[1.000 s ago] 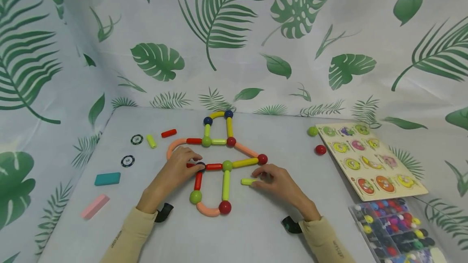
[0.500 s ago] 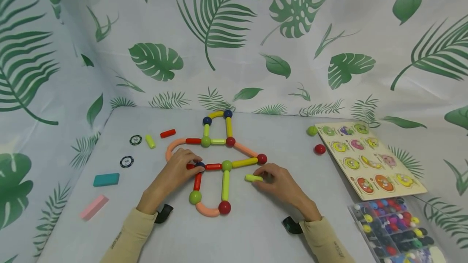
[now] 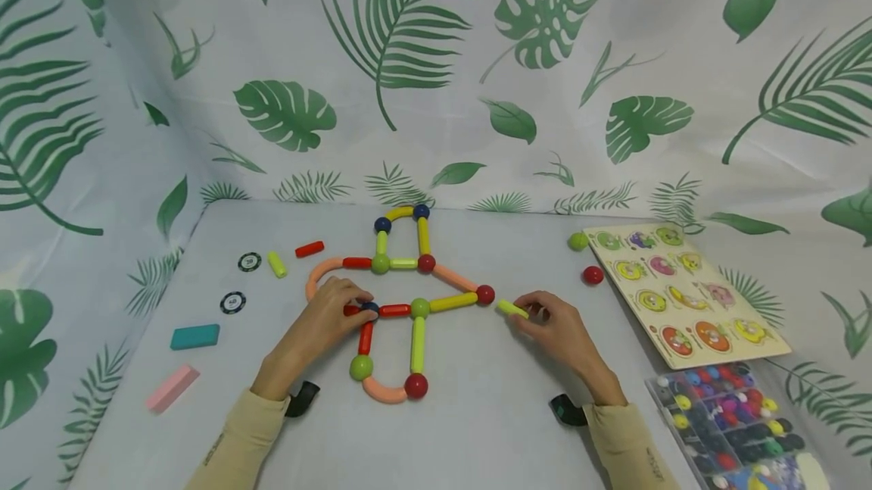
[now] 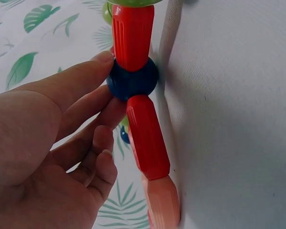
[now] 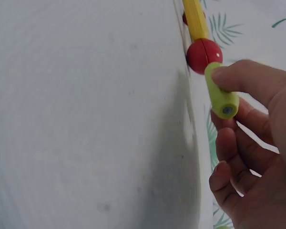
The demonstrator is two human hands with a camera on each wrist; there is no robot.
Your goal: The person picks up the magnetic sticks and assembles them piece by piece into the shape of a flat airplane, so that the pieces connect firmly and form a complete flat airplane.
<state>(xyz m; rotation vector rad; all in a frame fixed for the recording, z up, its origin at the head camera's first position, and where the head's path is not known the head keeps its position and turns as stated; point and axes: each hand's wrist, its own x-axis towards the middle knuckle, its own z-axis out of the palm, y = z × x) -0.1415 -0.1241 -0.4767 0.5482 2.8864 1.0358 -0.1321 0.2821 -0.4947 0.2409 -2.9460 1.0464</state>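
Observation:
A flat figure of magnetic rods and balls lies mid-table in the head view. My left hand (image 3: 330, 316) pinches its dark blue ball (image 4: 132, 86), which joins red rods (image 4: 148, 138). Between thumb and fingers, my right hand (image 3: 562, 331) holds a short light green magnetic rod (image 5: 221, 95). The rod's far end points at the red ball (image 3: 485, 294) on the figure's right corner and overlaps it in the right wrist view. A yellow rod (image 3: 453, 301) runs from that ball to a green ball (image 3: 419, 308).
Poker chips (image 3: 233, 303), a loose green rod (image 3: 276, 264), a red rod (image 3: 309, 249), a teal block (image 3: 194, 337) and a pink block (image 3: 172, 388) lie left. Right are a green ball (image 3: 578, 241), a red ball (image 3: 593, 275), a picture board (image 3: 671, 294) and a bead box (image 3: 739, 429).
My right hand has moved right and slightly away from me with the light green rod, which has turned toward the red corner ball. The left hand stays on the blue ball.

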